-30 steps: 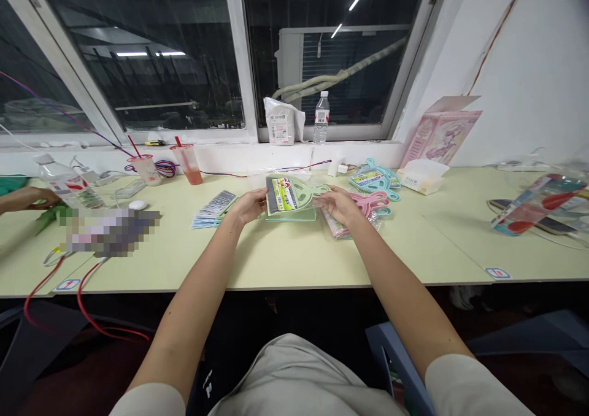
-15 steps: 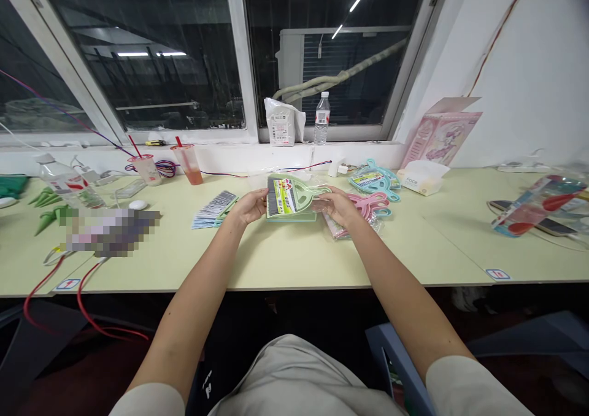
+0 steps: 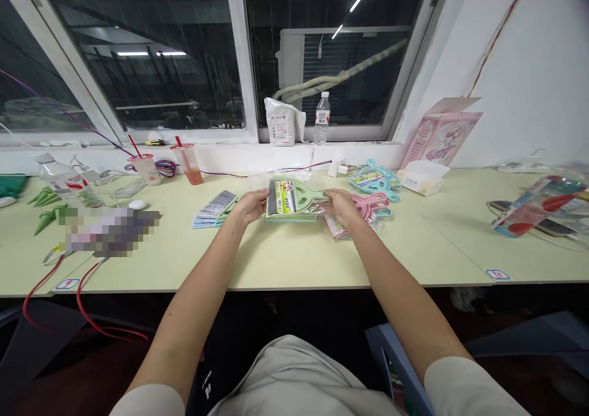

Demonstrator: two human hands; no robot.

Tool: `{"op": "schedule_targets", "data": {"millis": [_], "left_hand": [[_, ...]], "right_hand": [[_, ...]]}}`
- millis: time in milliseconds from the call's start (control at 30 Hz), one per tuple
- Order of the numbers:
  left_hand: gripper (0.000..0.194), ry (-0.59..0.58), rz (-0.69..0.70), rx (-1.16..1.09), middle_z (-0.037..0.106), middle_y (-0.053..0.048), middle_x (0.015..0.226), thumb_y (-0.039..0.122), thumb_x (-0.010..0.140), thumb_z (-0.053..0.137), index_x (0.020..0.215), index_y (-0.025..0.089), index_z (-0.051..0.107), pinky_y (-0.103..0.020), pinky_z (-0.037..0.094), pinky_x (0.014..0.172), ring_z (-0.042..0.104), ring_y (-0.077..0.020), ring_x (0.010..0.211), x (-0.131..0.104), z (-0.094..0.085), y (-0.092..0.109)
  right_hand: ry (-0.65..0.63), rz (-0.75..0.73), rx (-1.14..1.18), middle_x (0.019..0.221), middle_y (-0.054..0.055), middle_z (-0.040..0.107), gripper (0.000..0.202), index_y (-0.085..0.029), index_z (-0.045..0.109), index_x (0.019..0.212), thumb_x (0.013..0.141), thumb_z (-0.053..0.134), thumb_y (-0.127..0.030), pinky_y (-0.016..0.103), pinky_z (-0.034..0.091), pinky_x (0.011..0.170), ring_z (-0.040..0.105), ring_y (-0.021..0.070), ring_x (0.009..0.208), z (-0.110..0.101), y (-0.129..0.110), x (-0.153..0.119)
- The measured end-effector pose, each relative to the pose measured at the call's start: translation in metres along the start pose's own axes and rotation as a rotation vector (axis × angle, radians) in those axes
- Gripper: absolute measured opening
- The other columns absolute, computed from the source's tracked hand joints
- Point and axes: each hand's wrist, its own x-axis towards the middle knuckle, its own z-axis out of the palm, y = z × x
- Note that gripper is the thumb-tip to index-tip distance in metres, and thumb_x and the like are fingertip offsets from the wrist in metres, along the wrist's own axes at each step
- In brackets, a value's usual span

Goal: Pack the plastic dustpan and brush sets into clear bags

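A green hand brush (image 3: pixel 301 196) with grey bristles and a yellow-and-white label lies flat over a green dustpan (image 3: pixel 294 218) at the middle of the table. My left hand (image 3: pixel 252 206) grips the bristle end from the left, its fingers partly hidden by the set. On the other side my right hand (image 3: pixel 339 206) is closed around the handle end, where clear plastic film (image 3: pixel 319 208) shows. Right beside that hand are pink brush-and-dustpan sets (image 3: pixel 370 204) in clear wrap. Blue sets (image 3: pixel 375 178) lie behind them. Left of my left hand, several grey-bristled brushes (image 3: pixel 214 210) overlap.
Two drink cups with straws (image 3: pixel 186 163) stand at the back left. A water bottle (image 3: pixel 322 118) and a white package (image 3: pixel 281 121) are on the windowsill. A tissue pack (image 3: pixel 423 178) and a pink box (image 3: pixel 442 137) are back right. Red cables (image 3: pixel 83 293) hang over the front-left edge.
The brush has dropped slightly toward the dustpan. My right hand has shifted a little at the handle end, and more plastic film shows there. My left hand stays nearly in place.
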Motion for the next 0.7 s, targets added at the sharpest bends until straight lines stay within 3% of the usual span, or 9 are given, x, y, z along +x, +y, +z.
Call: {"op": "schedule_targets", "data": {"millis": [133, 267, 367, 467, 600, 700], "left_hand": [[0.014, -0.031, -0.069, 0.007, 0.076, -0.012, 0.088, 0.014, 0.098, 0.061, 0.102, 0.008, 0.073, -0.029, 0.063, 0.072, 0.073, -0.0184, 0.074, -0.004, 0.003, 0.000], [0.026, -0.151, -0.197, -0.022, 0.078, -0.014, 0.098, 0.025, 0.101, 0.058, 0.120, 0.012, 0.070, -0.040, 0.065, 0.082, 0.077, -0.0253, 0.086, -0.008, 0.006, 0.001], [0.030, -0.151, -0.201, -0.038, 0.078, -0.014, 0.098, 0.026, 0.102, 0.058, 0.127, 0.013, 0.067, -0.045, 0.066, 0.084, 0.078, -0.0270, 0.089, -0.010, 0.007, 0.002], [0.029, -0.112, -0.187, -0.034, 0.078, -0.013, 0.095, 0.026, 0.100, 0.063, 0.126, 0.014, 0.067, -0.041, 0.067, 0.080, 0.078, -0.0260, 0.087, -0.010, 0.006, 0.002], [0.027, -0.092, -0.176, 0.012, 0.078, -0.011, 0.089, 0.023, 0.098, 0.067, 0.122, 0.013, 0.069, -0.032, 0.066, 0.071, 0.077, -0.0220, 0.079, -0.011, 0.006, 0.003], [0.026, -0.111, -0.171, 0.056, 0.078, -0.010, 0.086, 0.023, 0.095, 0.071, 0.118, 0.012, 0.072, -0.028, 0.063, 0.063, 0.074, -0.0194, 0.071, -0.011, 0.005, 0.002]], "right_hand": [[0.012, -0.018, 0.095, 0.069, 0.000, 0.065, 0.014, -0.019, 0.059, 0.084, 0.082, 0.071, -0.012, 0.029, 0.062, 0.054, 0.069, 0.0170, 0.055, 0.003, 0.001, -0.002], [0.022, -0.047, 0.176, 0.073, 0.001, 0.068, 0.014, -0.019, 0.058, 0.084, 0.085, 0.068, -0.010, 0.029, 0.063, 0.056, 0.071, 0.0171, 0.057, 0.006, 0.000, -0.005], [0.016, -0.043, 0.187, 0.075, 0.002, 0.071, 0.010, -0.019, 0.059, 0.089, 0.088, 0.067, -0.013, 0.029, 0.063, 0.055, 0.072, 0.0174, 0.057, 0.008, -0.001, -0.006], [-0.004, -0.028, 0.169, 0.074, 0.003, 0.072, 0.004, -0.018, 0.061, 0.094, 0.092, 0.064, -0.018, 0.030, 0.063, 0.054, 0.072, 0.0185, 0.057, 0.007, -0.002, -0.006], [-0.022, 0.001, 0.133, 0.075, 0.003, 0.073, 0.012, -0.019, 0.062, 0.102, 0.096, 0.064, -0.029, 0.032, 0.063, 0.055, 0.072, 0.0186, 0.056, 0.004, -0.001, -0.004], [0.040, -0.022, 0.078, 0.072, 0.000, 0.070, 0.016, -0.021, 0.063, 0.103, 0.095, 0.067, -0.034, 0.029, 0.059, 0.049, 0.069, 0.0177, 0.052, 0.001, 0.000, -0.001]]}}
